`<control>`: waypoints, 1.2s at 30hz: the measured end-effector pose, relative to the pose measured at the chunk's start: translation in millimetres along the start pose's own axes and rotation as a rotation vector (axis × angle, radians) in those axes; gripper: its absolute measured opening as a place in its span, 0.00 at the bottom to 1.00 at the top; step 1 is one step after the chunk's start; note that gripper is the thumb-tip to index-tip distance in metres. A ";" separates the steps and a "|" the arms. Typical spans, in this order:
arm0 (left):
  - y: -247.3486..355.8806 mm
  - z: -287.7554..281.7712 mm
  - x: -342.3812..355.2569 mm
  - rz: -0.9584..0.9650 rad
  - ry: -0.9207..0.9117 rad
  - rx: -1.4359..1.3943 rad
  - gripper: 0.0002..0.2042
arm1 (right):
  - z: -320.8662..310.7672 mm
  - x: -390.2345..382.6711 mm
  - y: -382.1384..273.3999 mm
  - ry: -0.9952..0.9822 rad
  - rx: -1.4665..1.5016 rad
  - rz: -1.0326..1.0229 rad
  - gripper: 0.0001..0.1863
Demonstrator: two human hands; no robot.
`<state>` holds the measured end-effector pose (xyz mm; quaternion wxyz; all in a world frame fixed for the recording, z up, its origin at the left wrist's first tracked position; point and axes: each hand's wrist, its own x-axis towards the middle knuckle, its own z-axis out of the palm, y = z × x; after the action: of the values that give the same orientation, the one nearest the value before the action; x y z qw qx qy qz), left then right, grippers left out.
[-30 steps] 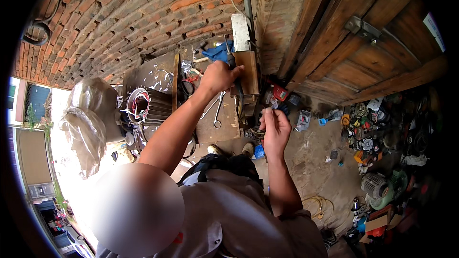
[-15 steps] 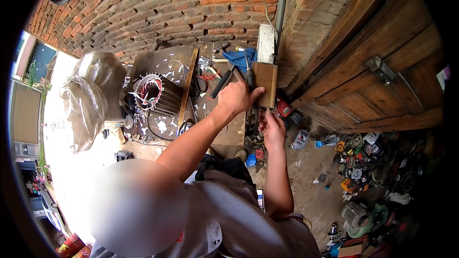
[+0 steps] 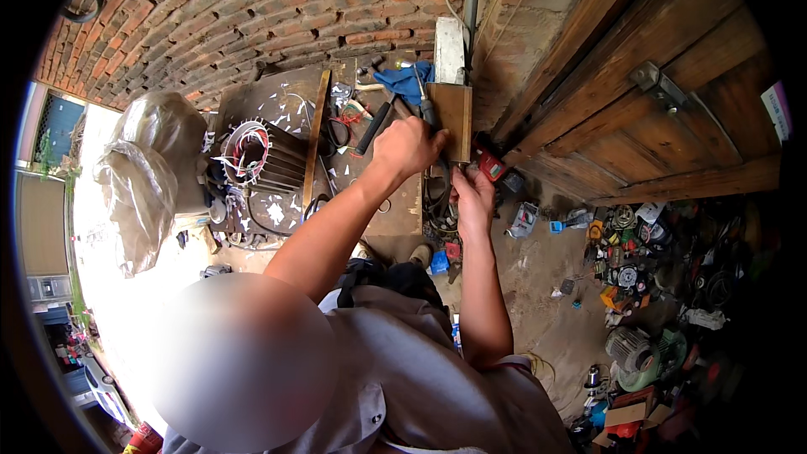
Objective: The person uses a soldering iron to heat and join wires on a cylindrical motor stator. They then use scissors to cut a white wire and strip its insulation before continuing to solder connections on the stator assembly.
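My left hand [image 3: 403,147] is closed at the left edge of a brown wooden box [image 3: 450,118], beside a tool with a dark grip [image 3: 427,109]; what its curled fingers hold is hidden. My right hand [image 3: 471,189] has its fingers pinched at the box's lower end, on something too small to make out. Left of them on the bench [image 3: 399,210] lie a black-handled tool [image 3: 376,126], a blue cloth [image 3: 399,77], red wires [image 3: 349,118], a long wooden strip [image 3: 315,139] and a finned motor housing [image 3: 277,160] with white and red wires inside.
A brick wall [image 3: 277,8] stands behind the bench and a wooden door [image 3: 630,118] at right. Plastic-covered bulk [image 3: 151,176] sits left. A red tool case [image 3: 490,160], piled parts [image 3: 639,261] and a motor [image 3: 626,353] are on the floor [image 3: 546,303].
Over the last second my right hand has moved up to the box's lower end. My left hand's grip has shifted, uncovering the black-handled tool. The whole view has also shifted a little.
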<state>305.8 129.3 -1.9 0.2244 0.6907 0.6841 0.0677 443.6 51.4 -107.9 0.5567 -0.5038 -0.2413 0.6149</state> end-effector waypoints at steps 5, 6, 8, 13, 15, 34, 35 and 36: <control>2.8 -10.1 -1.5 -0.036 -0.081 0.043 0.33 | -3.4 -6.9 -10.0 -0.002 0.033 0.091 0.14; 2.3 -9.6 -3.1 -0.033 -0.077 0.043 0.33 | -4.2 -8.5 -9.9 0.005 0.043 0.099 0.14; 0.9 -10.5 -6.1 -0.032 -0.068 0.044 0.33 | -4.8 -10.0 -8.6 0.000 0.054 0.107 0.15; -5.9 -19.5 -15.9 -0.032 -0.070 -0.006 0.32 | -1.6 -8.6 -1.4 -0.028 0.066 0.088 0.14; -10.8 -25.2 -22.4 -0.021 -0.067 -0.030 0.32 | -0.1 -8.7 -0.8 -0.004 0.034 0.054 0.14; -42.9 -65.9 -154.1 0.366 -0.044 -0.526 0.20 | 3.8 -1.9 -147.7 -0.001 -2.947 -0.566 0.15; -47.2 -69.0 -160.8 0.396 -0.035 -0.537 0.20 | 11.4 -9.3 -146.8 -0.003 -2.971 -0.559 0.15; -55.6 -68.9 -166.0 0.397 -0.036 -0.552 0.19 | 20.3 -18.0 -143.0 -0.013 -3.000 -0.558 0.15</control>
<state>218.2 -19.7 72.5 0.3973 0.7247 0.4881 0.2805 486.3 77.8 28.7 -0.3584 -0.5227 -0.7093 -0.3086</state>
